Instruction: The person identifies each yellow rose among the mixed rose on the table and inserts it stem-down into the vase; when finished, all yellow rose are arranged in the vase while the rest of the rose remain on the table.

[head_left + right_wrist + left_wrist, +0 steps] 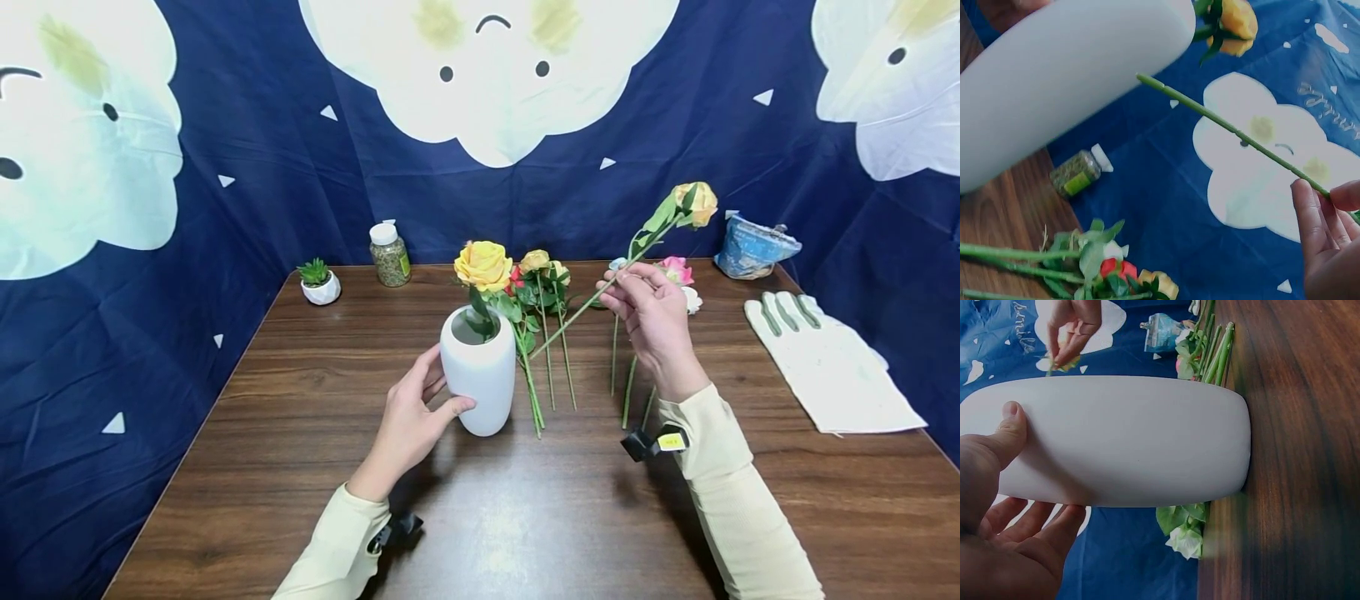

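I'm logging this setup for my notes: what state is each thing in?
White vase: upright, gripped by the left hand
Yellow rose: standing in the vase
Paler rose: held tilted by the right hand, outside the vase
Loose flowers: lying on the table
Herb-filled jar: upright, capped
Potted succulent: upright
White gloves: lying flat
Blue bag: crumpled

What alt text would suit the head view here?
A person's left hand holds a white vase containing one yellow rose while the right hand pinches a paler rose by its stem. More flowers lie on the wooden table.
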